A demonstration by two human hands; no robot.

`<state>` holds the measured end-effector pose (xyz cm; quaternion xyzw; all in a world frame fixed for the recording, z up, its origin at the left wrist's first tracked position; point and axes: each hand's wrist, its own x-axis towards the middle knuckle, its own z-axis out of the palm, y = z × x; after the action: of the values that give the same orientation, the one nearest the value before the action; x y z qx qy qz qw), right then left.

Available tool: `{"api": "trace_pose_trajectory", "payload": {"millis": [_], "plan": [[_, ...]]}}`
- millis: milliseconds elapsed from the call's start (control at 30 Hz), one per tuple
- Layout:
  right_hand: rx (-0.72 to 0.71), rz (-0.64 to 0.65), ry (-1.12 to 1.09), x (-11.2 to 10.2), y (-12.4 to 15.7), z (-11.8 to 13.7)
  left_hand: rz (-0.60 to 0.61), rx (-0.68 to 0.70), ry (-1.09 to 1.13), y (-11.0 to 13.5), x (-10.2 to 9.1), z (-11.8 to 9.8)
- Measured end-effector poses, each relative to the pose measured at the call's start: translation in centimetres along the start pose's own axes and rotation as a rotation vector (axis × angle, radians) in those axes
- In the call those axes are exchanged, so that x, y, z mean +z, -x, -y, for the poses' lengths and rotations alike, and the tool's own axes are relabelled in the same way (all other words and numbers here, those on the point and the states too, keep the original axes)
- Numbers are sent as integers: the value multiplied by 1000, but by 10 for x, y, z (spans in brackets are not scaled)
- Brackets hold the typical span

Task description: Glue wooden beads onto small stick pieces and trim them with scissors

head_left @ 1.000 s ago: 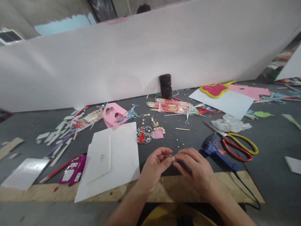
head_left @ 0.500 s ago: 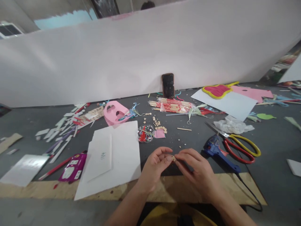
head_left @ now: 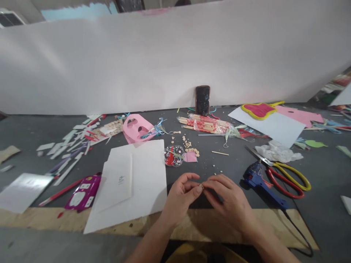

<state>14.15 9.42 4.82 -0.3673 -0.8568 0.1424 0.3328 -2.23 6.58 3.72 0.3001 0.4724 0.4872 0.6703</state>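
My left hand [head_left: 181,197] and my right hand [head_left: 229,199] meet at the fingertips above the dark table near its front edge. Between them is a tiny cluster of beige pieces [head_left: 200,185], mostly covered by the fingers; both hands pinch at it. More small beige pieces [head_left: 187,142] lie loose beyond the hands. Beside these sit a round clear container [head_left: 173,156] of red, black and white bits and a small pink square [head_left: 190,157]. A few pale crumbs [head_left: 214,166] lie just ahead of my right hand.
On the right lie a blue glue gun [head_left: 261,182], scissors [head_left: 287,179] and crumpled tissue [head_left: 279,151]. White sheets [head_left: 148,182] and a purple packet [head_left: 83,193] are on the left. A phone [head_left: 202,100] leans on the white partition [head_left: 153,65], behind wrapped sticks [head_left: 205,124].
The view has shifted slightly. My right fingers have closed further over the beige cluster, so less of it shows. Both hands stay together in nearly the same place.
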Motion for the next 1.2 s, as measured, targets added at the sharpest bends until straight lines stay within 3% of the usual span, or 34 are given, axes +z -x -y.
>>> {"api": "trace_pose_trajectory", "payload": {"millis": [133,300,500,733,1200], "plan": [[92,1,-54,-1,-12,-12,-45,80,-65,-2,-8,3],[272,64,-1,8,-34,-38,-173,277,-357,-2,-20,8],[310,102,100,33,-54,-55,-211,433,-522,1,-27,11],[324,128,203,45,-60,-57,-179,468,-527,1,-28,10],[290,147,273,45,-61,-59,-149,480,-507,3,-30,9]]}}
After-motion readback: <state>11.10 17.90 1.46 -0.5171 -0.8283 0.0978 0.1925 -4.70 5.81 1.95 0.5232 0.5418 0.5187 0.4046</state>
